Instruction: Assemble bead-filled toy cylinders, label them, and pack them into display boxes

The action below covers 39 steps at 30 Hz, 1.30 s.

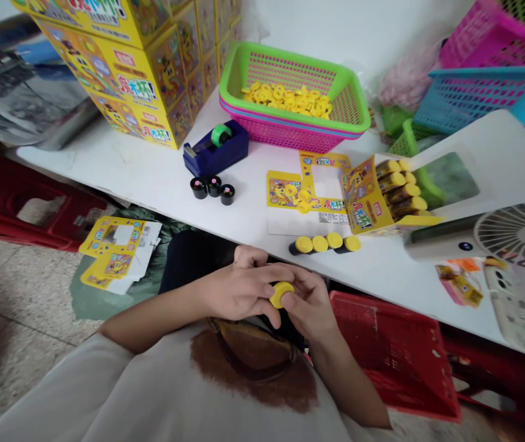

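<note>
Both hands meet just below the table edge, pinching one yellow cap (281,293) between them — the left hand (239,288) curls over it from nine o'clock, the right hand (307,305) grips from three o'clock; whatever sits under the cap is hidden by the fingers.

At twelve o'clock from the cap, four capped tubes (324,244) lie in a row on the white table (161,178). An open yellow carton (370,199) at one o'clock already holds several more capped tubes, though it looks only partly filled. Three black pieces (213,186) at eleven o'clock stand without yellow caps, so by my reading some work remains.

Further up, a green basket (349,92) holds a heap of loose yellow caps (290,98). Flat carton blanks (308,187) lie near it, with a tape dispenser (216,150) alongside.
</note>
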Available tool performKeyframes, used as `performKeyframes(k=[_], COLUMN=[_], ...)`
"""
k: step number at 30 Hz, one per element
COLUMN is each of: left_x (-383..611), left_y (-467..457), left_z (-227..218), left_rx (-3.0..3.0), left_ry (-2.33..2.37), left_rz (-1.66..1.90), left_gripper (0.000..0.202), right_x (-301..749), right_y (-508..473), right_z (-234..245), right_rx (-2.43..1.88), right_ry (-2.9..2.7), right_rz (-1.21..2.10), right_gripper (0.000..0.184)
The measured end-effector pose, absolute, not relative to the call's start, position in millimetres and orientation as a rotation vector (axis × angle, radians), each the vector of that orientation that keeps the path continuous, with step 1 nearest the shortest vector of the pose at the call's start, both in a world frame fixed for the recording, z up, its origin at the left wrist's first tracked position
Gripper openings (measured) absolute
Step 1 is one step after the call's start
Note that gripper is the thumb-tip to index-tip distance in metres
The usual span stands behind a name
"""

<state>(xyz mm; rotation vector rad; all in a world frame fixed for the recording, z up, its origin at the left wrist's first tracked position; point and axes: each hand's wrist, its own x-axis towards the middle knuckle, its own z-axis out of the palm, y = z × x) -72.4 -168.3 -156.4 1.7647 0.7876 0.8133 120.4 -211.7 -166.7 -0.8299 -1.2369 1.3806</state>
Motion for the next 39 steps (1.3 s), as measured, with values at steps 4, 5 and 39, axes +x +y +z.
performKeyframes(k=[4,5,39], left_x=[-70.1,-67.6,-77.3], left_y=[-158.5,-155.1,-118.4], left_z=[-153.4,-157.3,-141.7], left_rx=[1.925,1.926,2.156], left_ry=[0.617,0.634,1.688], left_rz=[0.766,0.799,0.694], left_gripper=[0.033,0.035,0.026], right_x=[128.9,132.6,165.8], right_y=[-216.7,-218.4,-135.0], right_z=[-174.1,-171.3,-91.1], right_rx=[-0.961,-0.981,-1.419], right_ry=[-1.261,-1.289,-1.875], right_rz=[1.285,1.225,0.497], right_gripper=[0.043,0.046,0.025])
